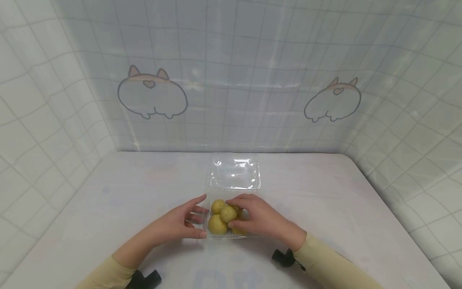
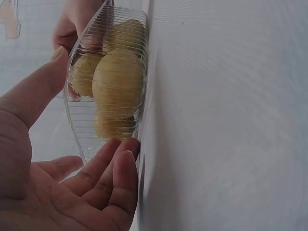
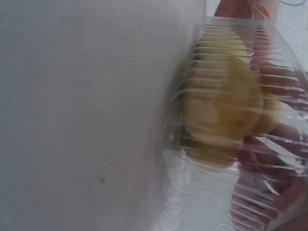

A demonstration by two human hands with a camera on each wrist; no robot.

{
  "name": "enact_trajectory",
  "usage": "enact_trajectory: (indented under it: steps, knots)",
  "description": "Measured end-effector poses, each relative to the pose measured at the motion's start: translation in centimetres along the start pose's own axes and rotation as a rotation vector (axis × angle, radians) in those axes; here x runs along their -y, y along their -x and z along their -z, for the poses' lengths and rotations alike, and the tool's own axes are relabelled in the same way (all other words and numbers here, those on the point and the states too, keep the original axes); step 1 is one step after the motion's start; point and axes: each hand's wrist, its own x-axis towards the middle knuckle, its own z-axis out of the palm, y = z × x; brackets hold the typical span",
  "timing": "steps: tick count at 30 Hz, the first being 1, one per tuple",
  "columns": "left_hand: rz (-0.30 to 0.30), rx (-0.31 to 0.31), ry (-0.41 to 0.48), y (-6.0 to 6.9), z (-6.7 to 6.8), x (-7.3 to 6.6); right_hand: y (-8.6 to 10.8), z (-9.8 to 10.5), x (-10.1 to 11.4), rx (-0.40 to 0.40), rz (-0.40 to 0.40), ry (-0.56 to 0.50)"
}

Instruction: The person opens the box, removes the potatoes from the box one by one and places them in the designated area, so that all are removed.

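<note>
Several round yellow fruits (image 1: 218, 224) sit in the base of a clear plastic clamshell box (image 1: 234, 237), with a smaller fruit (image 1: 228, 214) on top of the pile. My right hand (image 1: 258, 214) reaches in from the right and pinches this upper fruit between thumb and fingers. It covers part of the fruits behind. My left hand (image 1: 182, 222) is at the box's left side, fingers loosely spread. In the left wrist view, its thumb touches the upper rim and its fingertips (image 2: 126, 161) lie by the ribbed wall. Through that wall the fruits (image 2: 118, 84) show.
The box's lid (image 1: 234, 172) lies folded back, away from me, on the pale table cover (image 1: 162, 176). A tiled-pattern sheet (image 1: 245, 80) with animal drawings rises behind the table and along both sides. Black wrist mounts (image 1: 283, 258) hang below the sleeves.
</note>
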Motion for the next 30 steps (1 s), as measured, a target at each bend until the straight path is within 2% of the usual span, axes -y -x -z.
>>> enact_trajectory:
  steps: [9, 21, 25, 30]
  knots:
    - [0.006, -0.004, -0.004, -0.01, -0.07, -0.05, -0.04, -0.2, 0.12, 0.003, -0.004, 0.041]
    - [-0.002, -0.002, -0.006, 0.11, -0.05, -0.2, -0.05, -0.35, 0.07, -0.032, 0.021, 0.059]
    - [0.001, -0.003, -0.02, 0.08, -0.02, -0.18, 0.04, -0.27, -0.03, -0.046, -0.007, 0.029]
    - [0.003, -0.003, -0.023, 0.08, -0.02, -0.2, 0.19, 0.08, -0.01, -0.056, -0.054, -0.062]
